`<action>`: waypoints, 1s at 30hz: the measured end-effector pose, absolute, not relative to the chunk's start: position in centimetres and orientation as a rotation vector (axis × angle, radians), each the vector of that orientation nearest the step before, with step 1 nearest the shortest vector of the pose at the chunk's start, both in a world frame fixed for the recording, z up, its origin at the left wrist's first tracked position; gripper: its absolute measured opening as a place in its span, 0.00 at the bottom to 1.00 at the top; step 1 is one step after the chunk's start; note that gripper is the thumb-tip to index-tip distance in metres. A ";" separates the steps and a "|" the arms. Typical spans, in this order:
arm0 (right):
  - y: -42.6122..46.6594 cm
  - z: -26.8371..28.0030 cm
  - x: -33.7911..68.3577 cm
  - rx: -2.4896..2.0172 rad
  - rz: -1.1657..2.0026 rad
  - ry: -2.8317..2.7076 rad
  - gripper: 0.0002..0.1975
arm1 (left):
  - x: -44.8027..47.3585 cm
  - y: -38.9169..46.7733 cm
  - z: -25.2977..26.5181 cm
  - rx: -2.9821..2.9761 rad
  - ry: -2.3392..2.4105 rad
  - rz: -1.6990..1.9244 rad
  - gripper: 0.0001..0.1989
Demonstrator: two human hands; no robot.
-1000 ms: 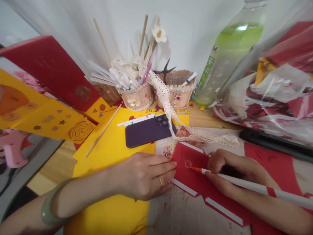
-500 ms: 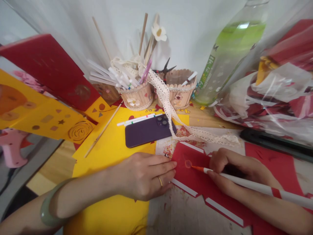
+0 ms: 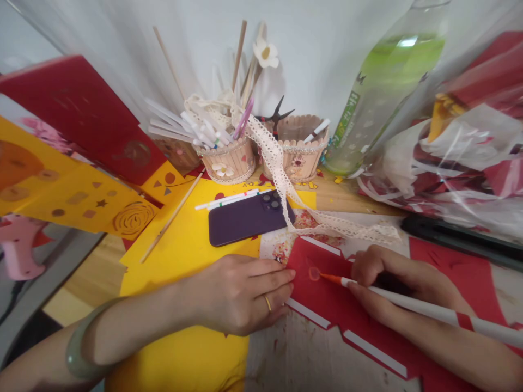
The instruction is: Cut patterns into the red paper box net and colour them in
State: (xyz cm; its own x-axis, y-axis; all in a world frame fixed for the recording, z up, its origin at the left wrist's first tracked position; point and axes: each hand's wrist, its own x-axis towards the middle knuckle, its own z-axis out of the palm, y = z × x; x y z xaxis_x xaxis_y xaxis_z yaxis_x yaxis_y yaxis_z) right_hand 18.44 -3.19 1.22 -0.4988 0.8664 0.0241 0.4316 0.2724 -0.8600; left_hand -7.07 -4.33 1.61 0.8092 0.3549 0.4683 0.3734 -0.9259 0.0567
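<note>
My right hand (image 3: 392,283) grips a white marker (image 3: 425,305) with a red band and an orange tip. Its point touches a red card (image 3: 302,256) at the edge of a small orange outline, roughly round. White strips run along several edges of the card, which has notched corners. My left hand (image 3: 241,291), wearing a gold ring, lies with its fingers stretched out and their tips on the card's left edge. Its thumb is hidden. Below both hands are a yellow sheet (image 3: 175,354) and a grey work surface (image 3: 286,359).
Behind the hands lie a dark phone (image 3: 245,220) and a lace ribbon (image 3: 339,224). Wooden-slat pots (image 3: 226,163) hold pens and sticks. A green-liquid bottle (image 3: 379,98) and a plastic bag (image 3: 457,163) stand right; decorated card panels (image 3: 81,114) and a pink glue gun (image 3: 20,245) are left.
The marker's tip has shifted very slightly right along the small outline, and a faint orange mark now shows above it. My left hand stays in place.
</note>
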 end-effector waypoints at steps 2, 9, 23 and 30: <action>-3.2 1.2 18.3 -1.169 1.131 -2.030 0.08 | -7.1 -4.3 1.6 -2.952 -0.597 -0.750 0.09; -3.1 1.1 18.1 -1.193 1.029 -2.092 0.09 | -7.0 -4.4 1.7 -2.956 -0.606 -0.758 0.09; -3.3 1.4 17.9 -1.222 1.190 -1.948 0.11 | -7.0 -4.3 1.6 -2.961 -0.596 -0.764 0.08; -2.4 1.8 17.9 -1.258 1.208 -1.671 0.09 | -7.0 -4.0 1.9 -3.011 -0.601 -0.869 0.08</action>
